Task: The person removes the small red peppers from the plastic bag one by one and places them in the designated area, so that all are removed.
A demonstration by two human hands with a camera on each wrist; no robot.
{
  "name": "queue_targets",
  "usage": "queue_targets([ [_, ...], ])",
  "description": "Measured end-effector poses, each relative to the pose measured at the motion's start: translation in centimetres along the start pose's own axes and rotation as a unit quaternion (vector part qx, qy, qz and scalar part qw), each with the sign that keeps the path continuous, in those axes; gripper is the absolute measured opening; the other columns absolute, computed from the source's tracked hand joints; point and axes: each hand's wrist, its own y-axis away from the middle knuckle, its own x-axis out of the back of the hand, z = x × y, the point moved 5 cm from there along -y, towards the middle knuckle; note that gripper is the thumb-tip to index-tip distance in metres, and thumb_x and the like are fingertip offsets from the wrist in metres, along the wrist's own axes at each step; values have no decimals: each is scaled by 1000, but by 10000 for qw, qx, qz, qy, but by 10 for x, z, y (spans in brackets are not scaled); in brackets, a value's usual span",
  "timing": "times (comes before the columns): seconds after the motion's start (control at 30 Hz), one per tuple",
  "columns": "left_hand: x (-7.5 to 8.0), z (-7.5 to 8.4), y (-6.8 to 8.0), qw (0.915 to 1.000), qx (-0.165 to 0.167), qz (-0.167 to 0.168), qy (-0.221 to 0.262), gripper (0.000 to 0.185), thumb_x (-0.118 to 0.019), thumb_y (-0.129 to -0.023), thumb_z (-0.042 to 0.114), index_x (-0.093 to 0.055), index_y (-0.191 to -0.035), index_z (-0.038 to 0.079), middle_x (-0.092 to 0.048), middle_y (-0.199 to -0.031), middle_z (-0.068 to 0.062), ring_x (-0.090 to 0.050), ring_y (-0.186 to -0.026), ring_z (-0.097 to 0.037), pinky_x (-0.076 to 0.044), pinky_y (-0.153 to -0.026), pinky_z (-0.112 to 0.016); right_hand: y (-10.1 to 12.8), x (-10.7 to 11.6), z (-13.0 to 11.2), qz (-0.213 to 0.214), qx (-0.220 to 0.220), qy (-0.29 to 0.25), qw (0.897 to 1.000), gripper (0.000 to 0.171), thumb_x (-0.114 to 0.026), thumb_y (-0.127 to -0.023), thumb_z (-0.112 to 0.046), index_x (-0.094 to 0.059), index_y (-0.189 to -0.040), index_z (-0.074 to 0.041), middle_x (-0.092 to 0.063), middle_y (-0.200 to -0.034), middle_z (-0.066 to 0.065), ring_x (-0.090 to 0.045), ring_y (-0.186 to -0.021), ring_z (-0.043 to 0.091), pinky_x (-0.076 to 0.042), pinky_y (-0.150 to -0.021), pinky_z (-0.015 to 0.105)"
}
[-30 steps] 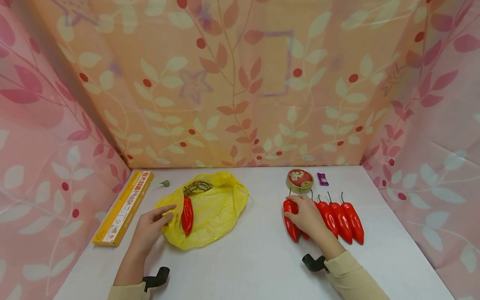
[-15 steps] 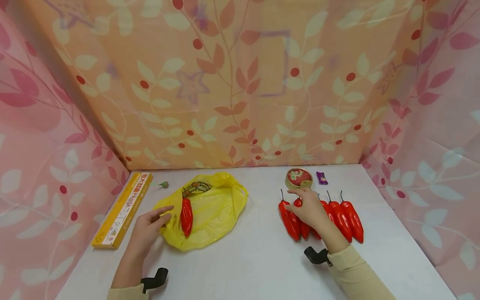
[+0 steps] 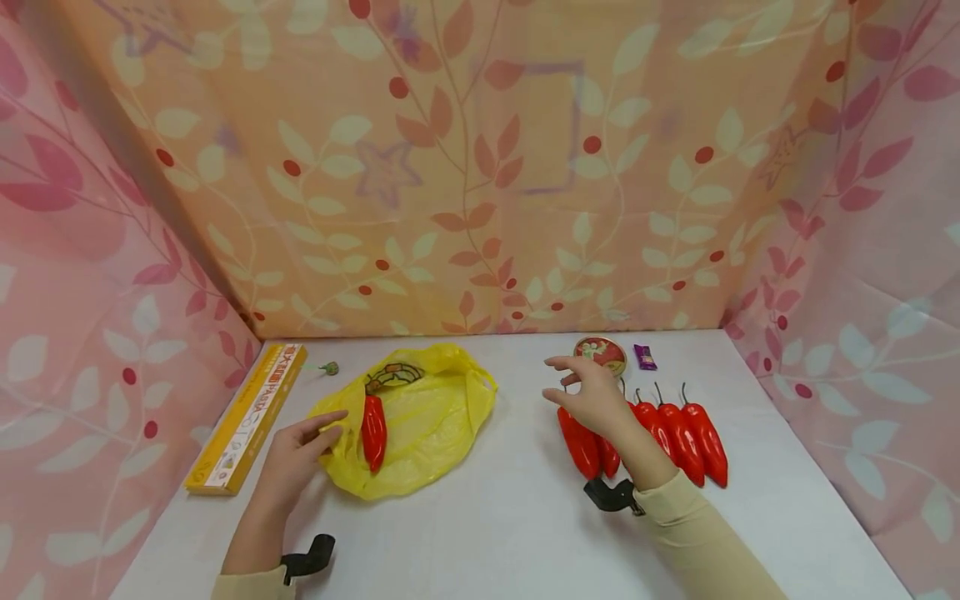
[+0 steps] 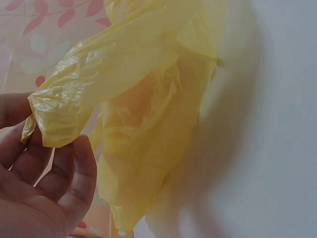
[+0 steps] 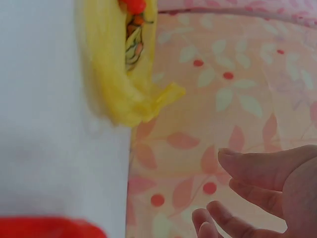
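A yellow plastic bag (image 3: 435, 433) lies spread with its mouth open, a red chili pepper (image 3: 373, 437) inside it. At the bag's left edge my left hand (image 3: 296, 454) pinches the thin film; the left wrist view shows the fingers of this hand (image 4: 49, 178) around a fold of it. My right hand (image 3: 596, 400) is raised with thumb and fingers parted, holding nothing. Below it, several red chili peppers (image 3: 682, 437) lie side by side in a row, stems away from me. The hand hides parts of some of them.
Behind the peppers sit a round red tin (image 3: 602, 352) and a small purple wrapped candy (image 3: 645, 357). A yellow pasta box (image 3: 247, 417) lies at the far left, with a small green item (image 3: 330, 367) beside it. Patterned cloth walls (image 3: 480, 208) surround the white table (image 3: 510, 533).
My right hand has let go of the leftmost pepper in the row and lifted up and left, its fingers spreading. That pepper's stem end shifted slightly left. My left hand stays at the bag.
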Motion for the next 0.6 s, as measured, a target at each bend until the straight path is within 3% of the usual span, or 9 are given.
queue_targets([
  [0.33,0,-1,-2,9998,-97,46,156,41,-59,-103,30,-61,-140,13,-56,-141,-11,-54,-105,-17,-51,-83,-15,-18,-30,-34,-211,236,-131,9994,47,-79,-88,-27,-66,-132,-20,-67,-126,5,-66,-106,25,-60,-81,38],
  [0.6,2,-2,0,9999,-34,57,135,40,-58,-103,30,-61,-140,13,-56,-142,-11,-54,-108,-20,-51,-83,-15,-30,-60,-62,-505,393,-460,9969,47,-79,-88,-22,-66,-133,-15,-68,-123,8,-67,-105,27,-59,-80,37],
])
